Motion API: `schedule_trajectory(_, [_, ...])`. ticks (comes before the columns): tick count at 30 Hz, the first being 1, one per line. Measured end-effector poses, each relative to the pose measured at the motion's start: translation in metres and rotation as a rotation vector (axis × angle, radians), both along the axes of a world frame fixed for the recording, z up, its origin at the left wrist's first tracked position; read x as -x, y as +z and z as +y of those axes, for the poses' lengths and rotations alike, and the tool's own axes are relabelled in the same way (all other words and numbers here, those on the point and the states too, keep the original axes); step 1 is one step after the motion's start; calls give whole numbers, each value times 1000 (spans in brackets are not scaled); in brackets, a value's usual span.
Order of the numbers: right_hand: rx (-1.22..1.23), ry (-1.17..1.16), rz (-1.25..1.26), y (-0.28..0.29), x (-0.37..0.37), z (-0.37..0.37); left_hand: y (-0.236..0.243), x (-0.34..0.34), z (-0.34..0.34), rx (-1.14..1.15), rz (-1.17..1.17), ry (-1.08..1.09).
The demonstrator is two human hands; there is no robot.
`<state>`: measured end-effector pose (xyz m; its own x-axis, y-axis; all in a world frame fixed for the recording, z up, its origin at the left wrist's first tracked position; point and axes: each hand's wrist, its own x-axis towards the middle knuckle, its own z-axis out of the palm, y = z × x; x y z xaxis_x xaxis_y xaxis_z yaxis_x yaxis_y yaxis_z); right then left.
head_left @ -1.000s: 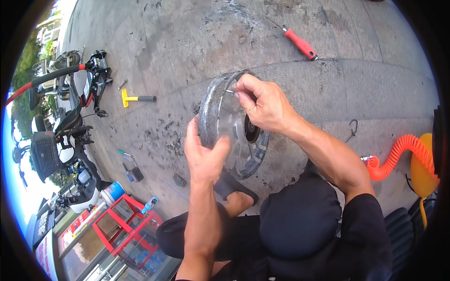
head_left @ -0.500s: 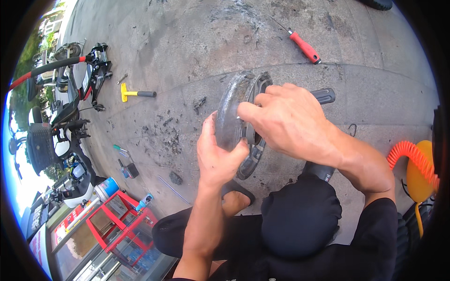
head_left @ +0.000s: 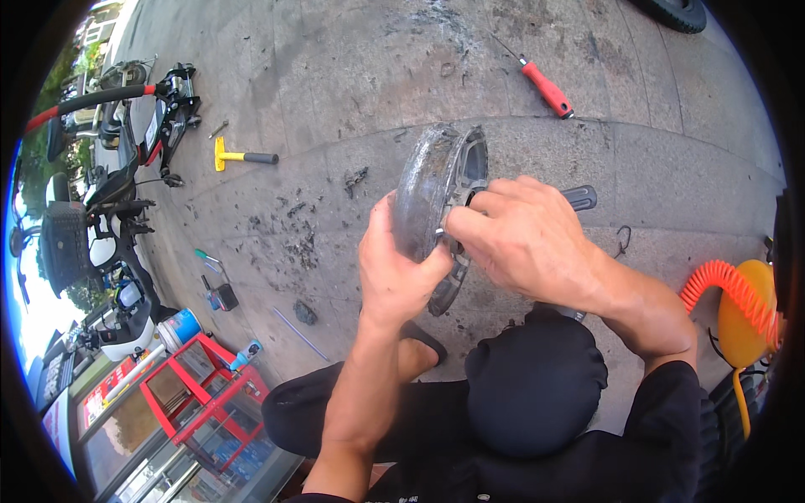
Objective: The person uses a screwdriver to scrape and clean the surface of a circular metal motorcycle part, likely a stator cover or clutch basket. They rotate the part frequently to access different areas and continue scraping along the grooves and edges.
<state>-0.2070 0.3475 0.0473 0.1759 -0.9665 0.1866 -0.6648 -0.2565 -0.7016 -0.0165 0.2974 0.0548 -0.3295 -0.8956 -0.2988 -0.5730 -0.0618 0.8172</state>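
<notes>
A worn grey wheel rim [head_left: 422, 189] stands on edge above the ground, its spoked side turned to the right. My left hand [head_left: 394, 272] grips the lower left part of the rim, fingers round the outside and thumb on the near edge. At the spoked side, my right hand [head_left: 524, 239] is closed round a tool whose dark grey handle [head_left: 579, 198] sticks out past the knuckles. A small pale tip shows by the right thumb, close to the left thumb. The rest of the tool is hidden behind my fingers.
A red-handled screwdriver [head_left: 547, 90] and a yellow hammer [head_left: 243, 158] lie on the pavement, with black scraps [head_left: 302, 243] scattered about. Left are parked motorbikes [head_left: 101, 243] and a red cart [head_left: 201, 394]. An orange coiled hose [head_left: 729, 285] hangs at right; a tyre [head_left: 675, 12] lies far right.
My right hand has shifted slightly right and down along the rim's spoked side. The rim is turned a little, showing more of its spokes. My left hand keeps its grip.
</notes>
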Motion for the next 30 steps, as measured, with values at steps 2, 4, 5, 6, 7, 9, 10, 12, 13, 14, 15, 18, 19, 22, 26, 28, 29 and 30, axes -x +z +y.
schedule_trajectory(2, [3,-132,-1,-13,10,-14,-3,-2,3,28,-10,-21])
schedule_trajectory(4, [24,-208,-23,-17,13,-15,-2,-1,6,29,-31,-40])
schedule_trajectory(5, [20,-164,-34,-15,10,-12,0,-2,6,23,-52,-41])
schedule_trajectory(6, [15,-119,-44,-10,5,-5,1,-1,6,16,-74,-41])
schedule_trajectory(7, [9,-75,-55,-7,3,-2,3,2,6,39,-83,-42])
schedule_trajectory(9, [-2,-150,27,-12,17,-15,9,10,9,74,-95,-53])
schedule_trajectory(10, [-31,-124,93,-9,24,-19,9,11,11,62,-88,-61])
schedule_trajectory(12, [-62,-38,185,3,31,-22,8,11,15,46,-79,-58])
schedule_trajectory(13, [-69,15,215,14,32,-20,5,11,15,69,-68,-75])
schedule_trajectory(14, [-84,67,245,20,32,-17,3,11,18,85,-57,-93])
schedule_trajectory(15, [-111,59,269,19,35,-18,1,11,21,100,-45,-111])
schedule_trajectory(18, [-141,51,335,19,44,-22,-2,11,22,164,-108,-160])
schedule_trajectory(19, [-130,76,321,23,44,-20,-2,12,21,162,-98,-147])
schedule_trajectory(22, [-150,73,298,19,48,-17,1,11,26,142,-85,-135])
schedule_trajectory(26, [-125,79,275,18,46,-12,1,13,24,153,-86,-135])
schedule_trajectory(28, [-166,99,234,19,45,-8,0,12,25,164,-89,-140])
schedule_trajectory(29, [-176,79,254,18,46,-9,-2,14,23,181,-83,-149])
schedule_trajectory(30, [-186,60,274,15,46,-11,-3,14,22,197,-78,-158])
